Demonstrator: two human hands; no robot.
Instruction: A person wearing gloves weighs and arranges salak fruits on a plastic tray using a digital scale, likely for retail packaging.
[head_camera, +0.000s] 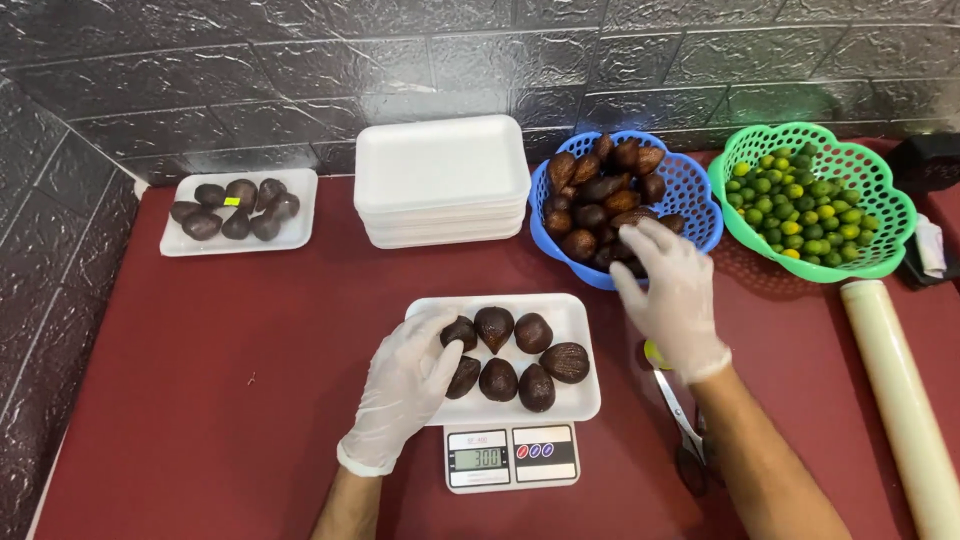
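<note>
Left gloved hand (405, 390), fingers loosely curled, touching dark brown scaly fruits (515, 357) on white foam tray (580, 400) atop small digital kitchen scale (511, 457). Right gloved hand (665, 290), spread open, nothing visibly gripped, reaching into blue perforated plastic basket (690, 195) behind scale. Seven fruits loaded; one filled tray (300, 215) set far left; stacked empty trays (440, 165) remaining.

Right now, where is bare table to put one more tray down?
Free: the red table between the wrapped fruit tray and the left hand. Crowded: around the blue basket, scissors and film roll.
</note>
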